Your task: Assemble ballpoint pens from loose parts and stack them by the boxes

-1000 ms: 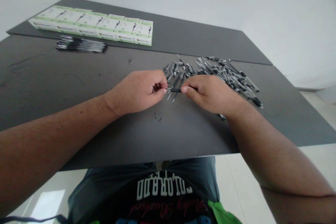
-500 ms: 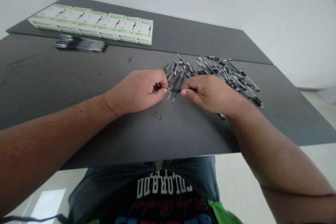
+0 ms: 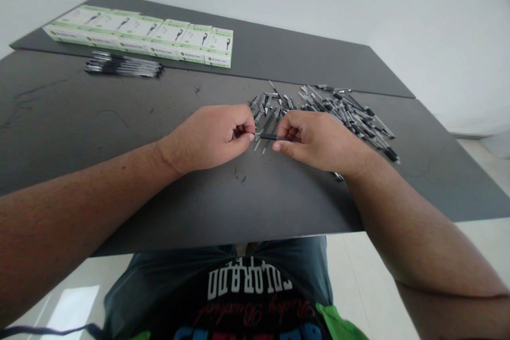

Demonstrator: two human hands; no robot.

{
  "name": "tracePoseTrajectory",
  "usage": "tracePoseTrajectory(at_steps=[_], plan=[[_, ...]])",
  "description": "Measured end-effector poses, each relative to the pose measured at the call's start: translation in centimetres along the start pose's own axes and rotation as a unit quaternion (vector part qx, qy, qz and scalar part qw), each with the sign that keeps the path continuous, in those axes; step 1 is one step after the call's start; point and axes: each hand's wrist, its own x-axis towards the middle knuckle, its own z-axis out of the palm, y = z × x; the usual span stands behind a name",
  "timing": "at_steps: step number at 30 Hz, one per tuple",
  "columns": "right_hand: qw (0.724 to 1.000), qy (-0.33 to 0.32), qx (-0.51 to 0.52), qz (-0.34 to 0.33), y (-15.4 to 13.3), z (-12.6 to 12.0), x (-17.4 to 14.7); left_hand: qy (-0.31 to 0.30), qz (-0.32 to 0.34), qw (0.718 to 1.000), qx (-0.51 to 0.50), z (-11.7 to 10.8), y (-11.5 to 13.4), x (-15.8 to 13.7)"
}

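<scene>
My left hand (image 3: 217,135) pinches the left end of a pen (image 3: 268,137) with a black grip between thumb and forefinger. My right hand (image 3: 314,138) is around the pen's other end, its thumb and forefinger slightly parted with the shaft running between them. The pen lies level, bridging both hands. Just behind the fingers are loose clear pen parts (image 3: 263,106) and a few thin pieces (image 3: 271,122) on the table. Part of the pen is hidden by my fingers.
A heap of clear and black pen pieces (image 3: 358,119) spreads beyond my right hand. At the back left, a bundle of pens (image 3: 123,65) lies before a row of green-and-white boxes (image 3: 165,37). The grey table's (image 3: 239,207) front edge is close to my body.
My right thumb and forefinger have loosened and parted, so more of the pen's shaft shows between them. My left hand has kept its pinch in nearly the same place.
</scene>
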Motion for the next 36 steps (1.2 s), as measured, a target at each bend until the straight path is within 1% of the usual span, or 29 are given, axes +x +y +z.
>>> tracePoseTrajectory(at_steps=[5,9,14,18,22,26,30,34,36], plan=[[0.999,-0.011,-0.014,-0.034,0.02,0.06,0.01,0.001,0.003,1.000,0.002,-0.05,0.06,-0.02],[1.000,-0.002,0.004,0.010,-0.08,0.04,-0.01,-0.001,-0.001,1.000,0.006,-0.06,0.12,-0.02],[0.999,-0.012,-0.014,-0.029,-0.08,-0.05,0.04,-0.001,-0.001,1.000,0.003,-0.01,0.14,-0.01],[1.000,0.001,-0.001,-0.002,-0.12,-0.05,-0.02,0.005,0.007,1.000,-0.003,0.02,0.10,-0.02],[1.000,-0.012,-0.010,-0.027,-0.19,-0.07,-0.08,0.004,0.008,1.000,-0.004,0.04,0.03,-0.08],[1.000,-0.004,0.005,-0.002,-0.28,-0.15,-0.09,-0.002,-0.001,1.000,-0.001,0.02,0.02,-0.09],[0.999,-0.016,-0.013,-0.034,-0.27,-0.20,-0.03,-0.005,-0.001,1.000,0.001,-0.01,0.07,-0.01],[1.000,-0.011,-0.006,-0.012,-0.26,-0.16,-0.03,-0.003,0.003,1.000,0.001,-0.05,0.11,0.00],[1.000,-0.018,-0.012,-0.016,-0.28,-0.14,-0.04,-0.005,0.003,1.000,0.004,-0.06,0.12,-0.03]])
